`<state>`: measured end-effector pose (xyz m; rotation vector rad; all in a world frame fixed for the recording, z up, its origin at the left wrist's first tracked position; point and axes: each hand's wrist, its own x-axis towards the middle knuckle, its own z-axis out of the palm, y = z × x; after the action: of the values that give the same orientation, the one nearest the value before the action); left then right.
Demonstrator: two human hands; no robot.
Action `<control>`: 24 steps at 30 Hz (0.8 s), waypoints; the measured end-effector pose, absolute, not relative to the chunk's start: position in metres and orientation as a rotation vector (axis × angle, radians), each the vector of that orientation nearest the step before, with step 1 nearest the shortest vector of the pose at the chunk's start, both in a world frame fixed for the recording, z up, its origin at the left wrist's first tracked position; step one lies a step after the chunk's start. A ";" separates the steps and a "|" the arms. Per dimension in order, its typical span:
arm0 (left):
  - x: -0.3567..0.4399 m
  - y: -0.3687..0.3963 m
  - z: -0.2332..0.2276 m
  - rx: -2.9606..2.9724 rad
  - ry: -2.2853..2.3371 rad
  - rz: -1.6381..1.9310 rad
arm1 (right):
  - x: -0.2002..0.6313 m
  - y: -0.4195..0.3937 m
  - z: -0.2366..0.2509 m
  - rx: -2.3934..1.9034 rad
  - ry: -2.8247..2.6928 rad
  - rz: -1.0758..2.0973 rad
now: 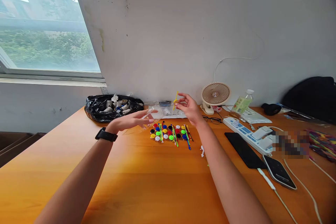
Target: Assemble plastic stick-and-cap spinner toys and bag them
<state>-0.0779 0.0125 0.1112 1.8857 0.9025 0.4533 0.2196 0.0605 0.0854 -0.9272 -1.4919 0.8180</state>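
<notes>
1. At the far left, the window [47, 24] is standing above the wooden table [126, 178].
2. Next, a black plastic bag [96, 110] is lying open by the wall, and it is holding grey rolls [109, 104].
3. The left hand [131, 120], with a black watch [106, 134] on its wrist, is stretching its fingers above the table; a clear bag [148, 113] is touching them, but I cannot tell if they are gripping it.
4. Below and between the hands, coloured discs [165, 131] and thin sticks [174, 136] are lying in a group on the table.
5. The right hand [191, 110] is pinching a yellow piece [175, 101] between thumb and fingers, in the air above this group.
6. Farther right, a fan [215, 94], glasses [214, 120], a bottle [242, 105], a power strip [240, 129] and a phone [279, 172] are resting on the table.
</notes>
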 end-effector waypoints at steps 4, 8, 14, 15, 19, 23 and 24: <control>-0.075 0.010 0.112 1.838 0.847 0.441 | 0.210 0.035 0.115 -0.772 -1.394 1.116; -0.071 0.009 0.113 1.842 0.815 0.450 | 0.201 0.018 0.132 -0.812 -1.454 1.138; -0.068 0.009 0.109 1.782 0.749 0.524 | 0.193 0.010 0.137 -0.875 -1.805 0.963; -0.066 0.009 0.109 1.766 0.725 0.535 | 0.192 0.009 0.137 -0.890 -1.840 0.924; -0.062 0.006 0.109 1.732 0.657 0.548 | 0.190 0.006 0.139 -0.962 -1.902 0.745; -0.061 0.005 0.110 1.758 0.640 0.536 | 0.194 0.004 0.143 -1.000 -1.924 0.653; -0.061 0.006 0.110 1.759 0.643 0.535 | 0.196 0.003 0.145 -1.008 -1.924 0.633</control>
<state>-0.0612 0.0055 0.1098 1.7589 0.6427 0.5348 0.1959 0.0032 0.1448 -1.0082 -1.9236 0.6333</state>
